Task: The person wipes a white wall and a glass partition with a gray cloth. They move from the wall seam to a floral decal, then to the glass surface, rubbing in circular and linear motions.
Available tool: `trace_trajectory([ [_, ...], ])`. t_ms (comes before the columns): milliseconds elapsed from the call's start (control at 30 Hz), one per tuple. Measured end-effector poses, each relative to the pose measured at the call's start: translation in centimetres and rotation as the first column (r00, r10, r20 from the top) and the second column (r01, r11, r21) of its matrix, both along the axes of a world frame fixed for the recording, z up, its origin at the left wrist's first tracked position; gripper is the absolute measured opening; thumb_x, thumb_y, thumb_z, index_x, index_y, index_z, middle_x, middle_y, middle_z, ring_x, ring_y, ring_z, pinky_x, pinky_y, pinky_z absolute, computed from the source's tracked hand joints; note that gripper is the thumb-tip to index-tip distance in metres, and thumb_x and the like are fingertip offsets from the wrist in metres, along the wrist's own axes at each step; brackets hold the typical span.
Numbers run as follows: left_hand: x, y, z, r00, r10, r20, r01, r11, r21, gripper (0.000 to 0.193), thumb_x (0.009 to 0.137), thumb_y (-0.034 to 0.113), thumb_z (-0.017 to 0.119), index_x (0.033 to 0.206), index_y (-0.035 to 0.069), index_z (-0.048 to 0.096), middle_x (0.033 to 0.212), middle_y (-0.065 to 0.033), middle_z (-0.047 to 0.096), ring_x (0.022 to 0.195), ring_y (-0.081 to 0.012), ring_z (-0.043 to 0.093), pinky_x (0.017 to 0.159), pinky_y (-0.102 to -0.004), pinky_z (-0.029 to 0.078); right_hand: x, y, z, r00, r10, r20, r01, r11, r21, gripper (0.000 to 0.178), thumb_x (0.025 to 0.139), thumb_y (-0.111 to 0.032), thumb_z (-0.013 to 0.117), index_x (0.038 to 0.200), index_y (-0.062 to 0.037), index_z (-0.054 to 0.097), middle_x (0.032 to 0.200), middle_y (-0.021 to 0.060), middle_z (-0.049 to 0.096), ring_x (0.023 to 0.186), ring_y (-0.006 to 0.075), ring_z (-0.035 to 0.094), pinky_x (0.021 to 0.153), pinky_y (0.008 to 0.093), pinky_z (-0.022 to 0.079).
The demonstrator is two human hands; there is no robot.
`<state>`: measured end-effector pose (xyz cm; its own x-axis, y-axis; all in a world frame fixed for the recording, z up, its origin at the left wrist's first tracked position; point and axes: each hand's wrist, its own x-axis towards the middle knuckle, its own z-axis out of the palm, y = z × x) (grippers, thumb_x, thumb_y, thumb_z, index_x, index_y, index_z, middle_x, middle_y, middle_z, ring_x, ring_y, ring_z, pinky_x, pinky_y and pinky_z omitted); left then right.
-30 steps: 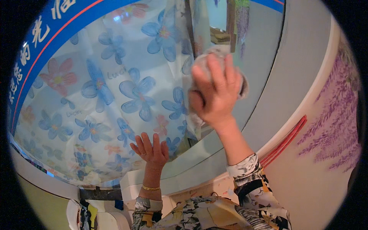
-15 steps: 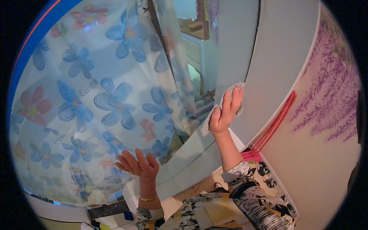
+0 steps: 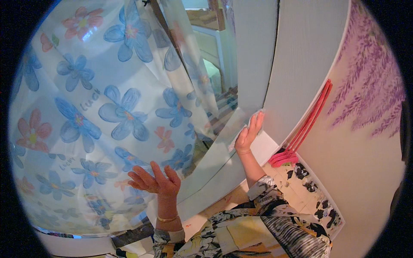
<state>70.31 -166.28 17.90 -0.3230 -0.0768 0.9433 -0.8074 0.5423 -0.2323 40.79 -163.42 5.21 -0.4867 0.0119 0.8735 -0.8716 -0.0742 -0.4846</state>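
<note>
A light grey-white cloth (image 3: 238, 136) lies flat under my right hand (image 3: 248, 134), pressed to the pale blue-grey frame (image 3: 257, 64) near its lower corner. Three or so fingers of that hand point upward over the cloth, and the palm covers much of it. My left hand (image 3: 157, 179) has its fingers spread and holds nothing. It is up by the glass, in front of a white curtain (image 3: 161, 86) printed with blue and pink flowers; whether it touches the glass I cannot tell. A thin bracelet (image 3: 167, 219) circles the left wrist.
A pink-red mop-like thing with long thin handles (image 3: 306, 124) leans against the wall at right. Purple lavender (image 3: 370, 73) is painted on that wall. Below lies a pale floor with black patches (image 3: 306, 187). Through the glass, a white piece of furniture (image 3: 208, 49) shows.
My right hand has slid down the frame with the cloth, toward the lower corner. The left hand stays spread, nearly in the same place. The view has shifted slightly.
</note>
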Motion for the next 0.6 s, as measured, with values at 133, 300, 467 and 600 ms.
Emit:
trace_trajectory([
  [133,-1.4,0.1,0.4,1.0,-0.008,0.028,0.008,1.0,0.0,0.051,0.098,0.029,0.054,0.142,0.004,0.047,0.156,-0.0338,0.022,0.147,-0.0515,0.013,0.116,-0.065,0.003,0.7,0.3,-3.2,0.978,-0.012,0.207,0.007,1.0,0.026,0.053,0.102,-0.023,0.036,0.149,0.0033,0.034,0.158,0.0267,0.025,0.147,0.0432,0.023,0.119,0.0504,0.017],
  [300,-3.5,0.4,0.9,0.996,-0.041,0.082,0.04,0.999,0.008,0.05,0.098,0.029,0.054,0.141,0.005,0.048,0.156,-0.0345,0.021,0.147,-0.0535,0.011,0.115,-0.0653,0.002,1.6,0.4,-4.9,0.934,-0.056,0.353,0.047,0.998,0.033,0.054,0.103,-0.022,0.035,0.15,0.0041,0.033,0.158,0.0255,0.025,0.147,0.0396,0.024,0.12,0.0465,0.017],
  [467,-6.0,0.1,1.4,0.991,-0.041,0.125,0.041,0.999,0.008,0.048,0.097,0.031,0.055,0.138,0.006,0.053,0.156,-0.0348,0.02,0.146,-0.0557,0.01,0.115,-0.0663,0.0,2.1,-0.2,-6.5,0.879,-0.066,0.473,0.068,0.998,0.014,0.052,0.102,-0.018,0.036,0.149,0.0045,0.034,0.159,0.0243,0.026,0.148,0.0381,0.023,0.12,0.0449,0.017],
  [600,-8.0,-0.2,1.8,0.988,-0.051,0.145,0.054,0.998,-0.015,0.047,0.096,0.033,0.055,0.137,0.011,0.057,0.156,-0.0347,0.02,0.146,-0.0555,0.01,0.115,-0.0658,-0.001,4.0,-0.5,-7.6,0.83,-0.079,0.552,0.066,0.997,0.044,0.051,0.102,-0.014,0.036,0.149,0.004,0.034,0.159,0.0241,0.026,0.148,0.0387,0.023,0.121,0.0457,0.017],
])
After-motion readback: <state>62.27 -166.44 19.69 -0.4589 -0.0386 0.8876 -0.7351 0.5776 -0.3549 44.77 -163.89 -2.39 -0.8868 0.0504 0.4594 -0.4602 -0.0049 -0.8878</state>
